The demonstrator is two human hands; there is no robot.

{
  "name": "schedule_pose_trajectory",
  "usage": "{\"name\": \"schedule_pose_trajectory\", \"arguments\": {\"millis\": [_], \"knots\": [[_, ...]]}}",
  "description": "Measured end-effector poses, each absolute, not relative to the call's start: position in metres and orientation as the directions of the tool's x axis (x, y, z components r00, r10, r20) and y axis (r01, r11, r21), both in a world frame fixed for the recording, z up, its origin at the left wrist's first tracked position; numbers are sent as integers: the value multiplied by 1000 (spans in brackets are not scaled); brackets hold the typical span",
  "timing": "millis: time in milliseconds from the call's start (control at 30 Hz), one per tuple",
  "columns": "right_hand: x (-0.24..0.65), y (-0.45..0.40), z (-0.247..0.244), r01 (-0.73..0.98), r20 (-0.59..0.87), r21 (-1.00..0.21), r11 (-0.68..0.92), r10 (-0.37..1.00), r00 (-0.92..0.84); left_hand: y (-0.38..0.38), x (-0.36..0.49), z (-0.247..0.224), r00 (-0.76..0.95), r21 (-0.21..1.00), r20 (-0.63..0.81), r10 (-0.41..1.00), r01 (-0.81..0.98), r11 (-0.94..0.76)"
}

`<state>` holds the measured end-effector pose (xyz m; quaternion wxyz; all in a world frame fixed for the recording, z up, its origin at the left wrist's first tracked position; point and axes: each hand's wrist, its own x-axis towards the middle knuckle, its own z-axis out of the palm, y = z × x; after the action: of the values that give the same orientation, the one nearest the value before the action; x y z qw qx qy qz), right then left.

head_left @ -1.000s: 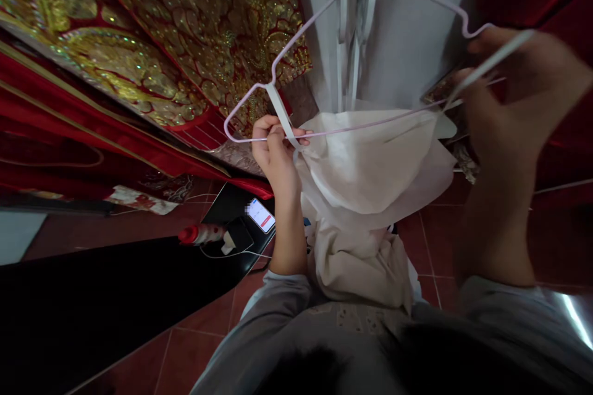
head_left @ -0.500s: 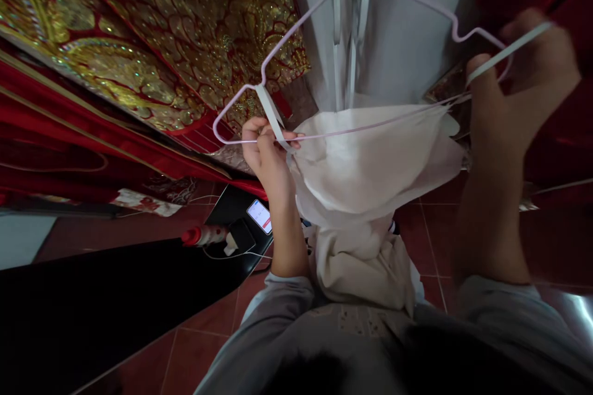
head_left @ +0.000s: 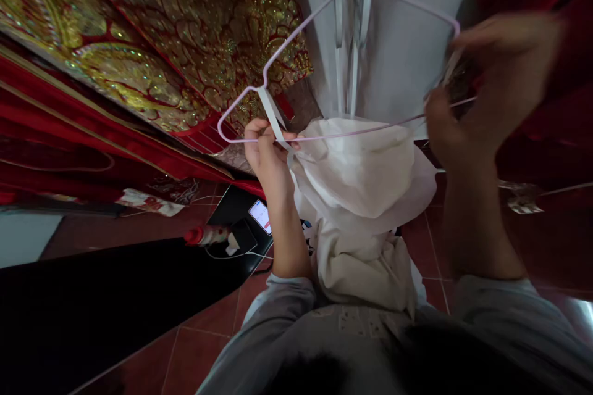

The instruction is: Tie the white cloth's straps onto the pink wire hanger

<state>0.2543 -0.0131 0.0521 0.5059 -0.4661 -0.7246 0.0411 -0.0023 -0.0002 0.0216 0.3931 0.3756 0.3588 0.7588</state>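
A pale pink clothes hanger [head_left: 310, 18] spans the upper middle. White fabric [head_left: 361, 166], with straps, hangs below its bottom bar. At the left, one white strap [head_left: 272, 112] loops over the hanger's notch. My left hand [head_left: 271, 157] closes around the bottom bar there, its fingers beside that strap. On the other side, my right hand [head_left: 495, 83] is blurred by motion; thumb and fingers hold another strap [head_left: 451, 65] stretched between them, close to the hanger's right shoulder. The hanger's right end is hidden behind this hand.
Red garments with gold sequins [head_left: 194, 24] hang at the left. Pale cabinet doors [head_left: 412, 43] stand ahead. A black table [head_left: 139, 296] at lower left bears a lit phone [head_left: 260, 217], a red-capped bottle [head_left: 206, 236] and a charger with a white cable. Red floor tiles [head_left: 250, 296] lie below.
My right hand has moved left and inward with its strap, from beyond the hanger's right end to its right shoulder. The fabric's right side has dropped inward. My left hand stays almost still.
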Motion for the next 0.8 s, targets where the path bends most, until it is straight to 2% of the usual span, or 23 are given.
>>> {"name": "schedule_pose_trajectory", "arguments": {"millis": [67,167,300,400,467,533,633,800], "knots": [[242,-20,34,681,654,-436,588,727,-209,0,-1,15,-419,827,338,843,-295,-479],[223,-26,12,788,617,-300,538,739,-270,-9,-1,4,-455,844,398,796,-157,-512],[212,-25,-3,790,683,-331,517,708,-177,-36,-8,1,-288,894,440,851,46,-447],[215,-20,-3,788,661,-367,494,735,-153,-48,-16,24,-208,887,440,874,-52,-459],[220,-19,-2,794,645,-375,478,750,-146,-44,-22,48,-246,833,464,851,-207,-514],[223,-20,0,797,637,-367,479,754,-160,-31,-30,68,-342,752,498,797,-288,-593],[228,-23,2,796,656,-331,506,730,-191,-9,-41,72,-484,744,477,733,-221,-630],[233,-24,5,802,629,-330,497,749,-206,2,-41,17,-607,831,365,706,-130,-542]]}}
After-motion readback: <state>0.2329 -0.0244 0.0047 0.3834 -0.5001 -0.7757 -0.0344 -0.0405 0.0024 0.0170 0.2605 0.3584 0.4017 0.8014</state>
